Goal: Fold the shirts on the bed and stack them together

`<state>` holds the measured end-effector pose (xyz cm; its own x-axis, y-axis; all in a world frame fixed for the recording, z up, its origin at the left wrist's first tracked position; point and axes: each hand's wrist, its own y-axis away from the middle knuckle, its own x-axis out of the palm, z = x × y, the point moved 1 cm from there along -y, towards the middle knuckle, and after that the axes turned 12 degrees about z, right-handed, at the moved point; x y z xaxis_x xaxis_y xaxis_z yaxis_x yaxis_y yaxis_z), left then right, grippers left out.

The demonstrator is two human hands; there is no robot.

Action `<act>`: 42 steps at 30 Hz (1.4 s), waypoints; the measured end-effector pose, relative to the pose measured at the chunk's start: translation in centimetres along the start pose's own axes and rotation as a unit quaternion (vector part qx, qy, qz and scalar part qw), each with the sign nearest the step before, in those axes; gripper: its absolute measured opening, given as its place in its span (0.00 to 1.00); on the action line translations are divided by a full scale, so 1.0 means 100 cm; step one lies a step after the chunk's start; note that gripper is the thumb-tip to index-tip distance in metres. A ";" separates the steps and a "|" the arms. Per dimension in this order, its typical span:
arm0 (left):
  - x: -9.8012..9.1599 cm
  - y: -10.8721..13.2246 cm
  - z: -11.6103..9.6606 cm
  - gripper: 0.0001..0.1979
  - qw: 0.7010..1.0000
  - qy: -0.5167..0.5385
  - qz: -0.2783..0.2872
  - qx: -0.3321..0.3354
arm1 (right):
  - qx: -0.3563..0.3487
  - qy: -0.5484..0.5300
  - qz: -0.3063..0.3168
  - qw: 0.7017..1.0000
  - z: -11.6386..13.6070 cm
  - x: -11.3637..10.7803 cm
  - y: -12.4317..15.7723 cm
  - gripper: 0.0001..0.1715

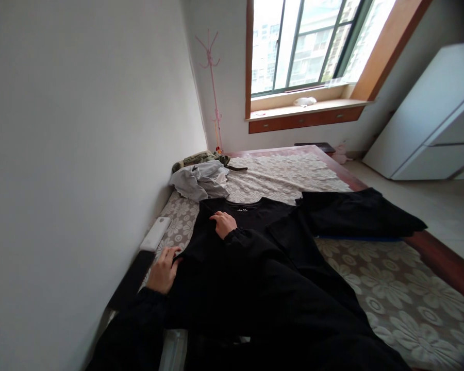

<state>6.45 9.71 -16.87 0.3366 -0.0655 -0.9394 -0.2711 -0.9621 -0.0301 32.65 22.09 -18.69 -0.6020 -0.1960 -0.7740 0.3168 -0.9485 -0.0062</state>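
Observation:
A black T-shirt (204, 268) lies spread on the patterned bed cover, its neckline at the far side with small pale print inside the collar. At its left edge my left hand (163, 271) is closed, thumb and fingers pinching the cloth. Below the collar, on the left shoulder area, my right hand (225, 224) has its fingers bent together on the fabric, with a fold of it between them. Both my sleeves are black too, so the border between right sleeve and shirt is hard to make out.
Folded black clothing (355, 214) lies on the right of the bed cover (402, 288). Grey clothes (199, 179) are heaped at the far left. A white phone-shaped object (155, 234) rests by the wall (81, 154). A pink coat stand (213, 87) stands beyond the bed.

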 end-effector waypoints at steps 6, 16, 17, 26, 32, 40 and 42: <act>0.000 0.000 0.009 0.15 0.998 -0.040 0.043 0.015 | -0.008 0.047 0.015 0.999 -0.002 0.001 0.000 0.29; -0.005 -0.003 -0.007 0.11 0.988 -0.117 0.033 0.098 | -0.067 0.025 0.025 0.997 0.001 -0.001 0.000 0.25; -0.003 -0.004 -0.005 0.11 0.987 -0.113 0.032 0.113 | -0.068 0.023 0.026 0.997 0.001 -0.001 -0.001 0.25; 0.003 -0.003 0.004 0.26 0.977 -0.072 0.012 0.202 | 0.030 0.072 0.010 0.997 0.001 -0.007 -0.003 0.35; 0.008 -0.002 0.002 0.27 0.974 -0.054 0.004 0.220 | 0.053 0.100 0.055 0.992 0.023 -0.029 -0.054 0.32; 0.010 -0.001 0.004 0.29 0.965 -0.033 0.046 0.257 | 0.060 0.128 0.083 0.987 0.049 -0.007 -0.119 0.20; 0.009 -0.001 0.003 0.29 0.965 -0.032 0.056 0.254 | 0.067 0.138 0.068 0.986 0.049 0.004 -0.119 0.19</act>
<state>6.46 9.83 -17.81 0.2279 -0.1293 -0.9651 -0.7152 -0.6948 -0.0758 25.09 32.10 -15.81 -0.3321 -0.2666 -0.9048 0.2709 -0.9458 0.1792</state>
